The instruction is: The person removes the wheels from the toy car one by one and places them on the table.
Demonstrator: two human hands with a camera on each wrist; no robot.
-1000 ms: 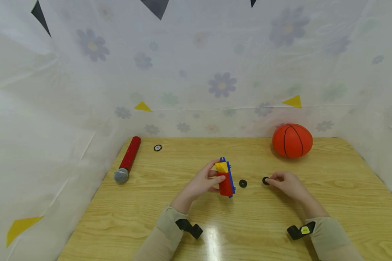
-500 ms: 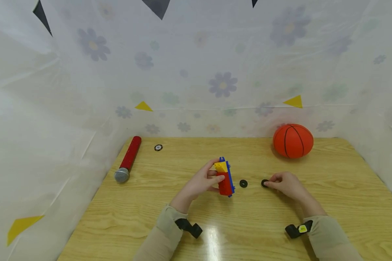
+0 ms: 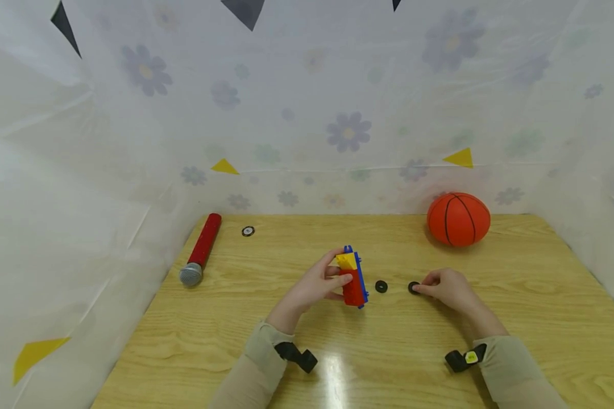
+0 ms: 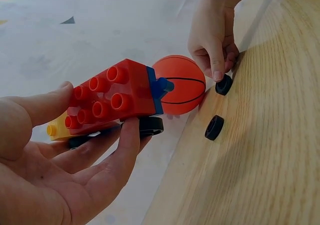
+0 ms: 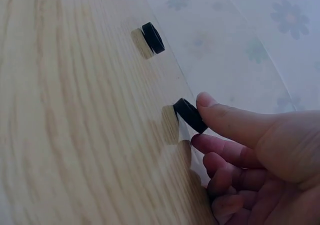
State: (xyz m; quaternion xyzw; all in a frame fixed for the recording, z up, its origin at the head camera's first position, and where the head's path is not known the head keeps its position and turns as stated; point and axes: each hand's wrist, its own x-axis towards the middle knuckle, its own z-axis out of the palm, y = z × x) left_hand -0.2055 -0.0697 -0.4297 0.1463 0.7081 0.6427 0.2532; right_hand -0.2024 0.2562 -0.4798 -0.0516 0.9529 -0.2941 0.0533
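Note:
My left hand (image 3: 337, 278) grips a toy block car (image 3: 353, 279) of red, yellow and blue bricks, held just above the wooden table (image 3: 389, 352). In the left wrist view the block car (image 4: 115, 97) has a black wheel (image 4: 150, 126) fitted underneath. My right hand (image 3: 424, 288) pinches a small black wheel (image 3: 414, 288) that rests on the table, thumb tip against it in the right wrist view (image 5: 190, 115). A second loose black wheel (image 3: 381, 286) lies between the two hands, touching neither.
An orange basketball (image 3: 458, 220) sits at the back right. A red-handled microphone (image 3: 198, 250) lies at the back left, with a small round disc (image 3: 248, 231) beside it. White flowered sheeting walls in the table on three sides.
My right hand has drawn the black wheel slightly left and nearer to me. The left hand and the block car have stayed in place.

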